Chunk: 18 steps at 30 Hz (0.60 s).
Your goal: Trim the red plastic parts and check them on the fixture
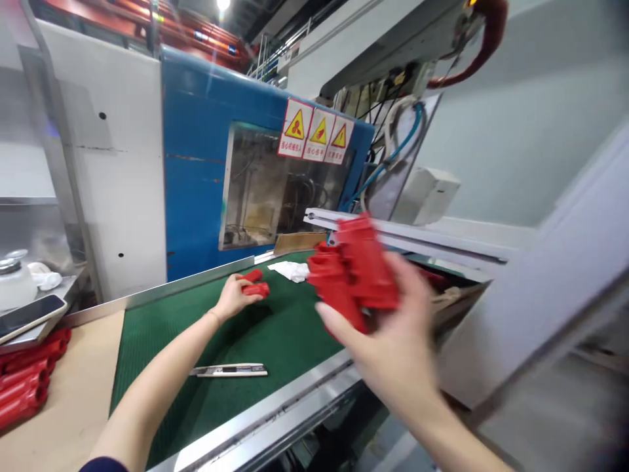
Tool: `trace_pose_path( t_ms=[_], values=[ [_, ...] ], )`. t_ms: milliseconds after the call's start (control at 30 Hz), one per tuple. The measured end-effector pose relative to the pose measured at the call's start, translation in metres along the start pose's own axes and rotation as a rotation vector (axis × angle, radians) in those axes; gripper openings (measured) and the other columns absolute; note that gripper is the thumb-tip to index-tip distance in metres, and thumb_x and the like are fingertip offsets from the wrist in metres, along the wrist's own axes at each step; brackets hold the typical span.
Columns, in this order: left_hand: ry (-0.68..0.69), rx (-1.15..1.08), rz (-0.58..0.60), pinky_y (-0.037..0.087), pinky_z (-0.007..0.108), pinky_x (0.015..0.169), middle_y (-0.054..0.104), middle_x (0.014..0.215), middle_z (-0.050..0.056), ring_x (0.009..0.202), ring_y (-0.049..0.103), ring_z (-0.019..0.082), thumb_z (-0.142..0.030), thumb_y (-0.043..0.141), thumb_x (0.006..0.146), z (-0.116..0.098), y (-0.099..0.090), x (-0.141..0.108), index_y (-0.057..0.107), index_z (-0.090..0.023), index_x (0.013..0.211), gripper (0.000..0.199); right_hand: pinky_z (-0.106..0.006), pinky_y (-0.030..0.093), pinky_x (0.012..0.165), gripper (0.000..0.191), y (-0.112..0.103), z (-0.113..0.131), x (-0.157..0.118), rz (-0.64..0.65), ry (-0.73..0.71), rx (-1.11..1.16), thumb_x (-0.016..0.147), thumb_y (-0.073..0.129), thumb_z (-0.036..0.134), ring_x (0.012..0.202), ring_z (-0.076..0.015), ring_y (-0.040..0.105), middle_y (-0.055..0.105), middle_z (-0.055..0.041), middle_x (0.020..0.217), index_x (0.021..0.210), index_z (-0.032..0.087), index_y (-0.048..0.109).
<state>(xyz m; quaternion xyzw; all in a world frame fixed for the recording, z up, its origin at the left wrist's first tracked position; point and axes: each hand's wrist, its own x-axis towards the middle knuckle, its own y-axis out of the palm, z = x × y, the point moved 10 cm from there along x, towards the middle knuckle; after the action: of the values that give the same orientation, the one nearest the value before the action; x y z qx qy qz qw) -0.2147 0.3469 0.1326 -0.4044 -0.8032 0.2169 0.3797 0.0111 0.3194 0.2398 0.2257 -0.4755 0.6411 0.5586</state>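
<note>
My left hand [234, 299] reaches over the green conveyor belt [289, 328], its fingers closed on small red plastic tubes [256, 289]. Closer to the camera, my right hand [393, 328] grips a bulky red plastic part [366, 262], raised above the belt's right side. Motion blurs this hand and the part, so its exact shape is hard to make out. A utility knife [230, 370] lies on the belt below my left forearm. Beyond the hands a crumpled white tissue [291, 270] rests on the belt.
Red tubular parts [24, 380] are piled on a cardboard sheet [88, 367] at the left. A phone [32, 317] and a glass jar [14, 282] sit on a metal ledge. Behind stands a blue machine [196, 157]; a white rail [417, 237] crosses at right.
</note>
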Motion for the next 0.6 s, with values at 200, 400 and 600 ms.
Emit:
trace_pose_path(
  t_ms=[200,400,600],
  values=[
    [-0.076,0.031,0.036,0.040,0.049,0.092,0.054,0.118,0.008,0.109,0.049,0.025,-0.028,0.066,0.073,0.040,-0.017,-0.064,0.061,-0.014,0.087,0.020,-0.041,0.048,0.081,0.047,0.118,-0.050,-0.021,0.499,0.146,-0.242,0.082,0.059,0.024,0.099,-0.0218,0.054,0.053,-0.0085,0.116,0.126,0.020,0.042],
    [-0.149,-0.074,-0.106,0.035,0.049,0.096,0.053,0.122,0.009,0.116,0.043,0.027,-0.021,0.068,0.068,0.033,-0.044,-0.094,0.060,-0.015,0.092,0.026,-0.047,0.044,0.084,0.043,0.151,-0.076,-0.033,0.792,0.202,-0.466,0.087,0.051,0.038,0.104,-0.0242,0.052,0.049,-0.0093,0.122,0.126,0.021,0.043],
    [-0.315,-0.361,-0.316,0.048,0.034,0.074,0.066,0.093,0.010,0.078,0.060,0.020,-0.039,0.045,0.081,-0.005,-0.056,-0.182,0.053,-0.012,0.104,0.036,-0.052,0.035,0.094,0.038,0.165,-0.060,-0.030,0.769,0.141,-0.522,0.088,0.049,0.036,0.117,-0.0269,0.042,0.042,-0.0089,0.131,0.123,0.020,0.046]
  ],
)
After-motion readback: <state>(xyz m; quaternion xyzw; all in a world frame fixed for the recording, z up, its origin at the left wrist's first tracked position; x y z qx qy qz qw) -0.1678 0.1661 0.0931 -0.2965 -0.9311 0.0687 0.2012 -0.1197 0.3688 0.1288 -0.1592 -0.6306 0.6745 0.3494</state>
